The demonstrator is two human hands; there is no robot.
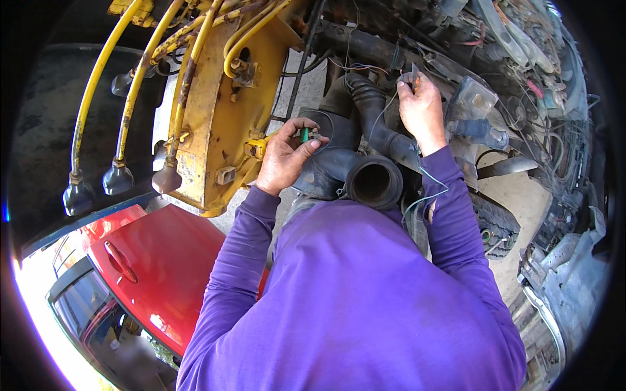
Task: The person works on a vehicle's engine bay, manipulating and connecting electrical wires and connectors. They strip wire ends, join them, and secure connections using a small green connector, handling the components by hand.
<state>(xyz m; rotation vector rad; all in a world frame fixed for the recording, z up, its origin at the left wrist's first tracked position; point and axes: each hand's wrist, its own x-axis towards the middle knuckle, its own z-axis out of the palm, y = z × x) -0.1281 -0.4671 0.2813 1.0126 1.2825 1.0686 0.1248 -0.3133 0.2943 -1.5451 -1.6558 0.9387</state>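
Note:
My left hand [284, 156] is closed, its thumb and fingers pinching a small green piece [304, 135] with a dull bit beside it; its exact kind is too small to tell. Farther right, my right hand [422, 112] is raised, with thumb and fingertips pinched at a thin wire [386, 108]. A small pale, partly orange bit also shows at those fingertips. Between the hands lie a ribbed black hose [369, 104] and a wide black duct [374, 182] with a round open mouth. A thin blue-green wire [427, 174] hangs against my right sleeve.
At left stands a yellow metal block [215, 117] with yellow levers [98, 85] ending in dark knobs. A red car [156, 267] is at lower left. On the right are tangled wiring [521, 98], a black ribbed part [495, 225] and a torn silvery panel [567, 280].

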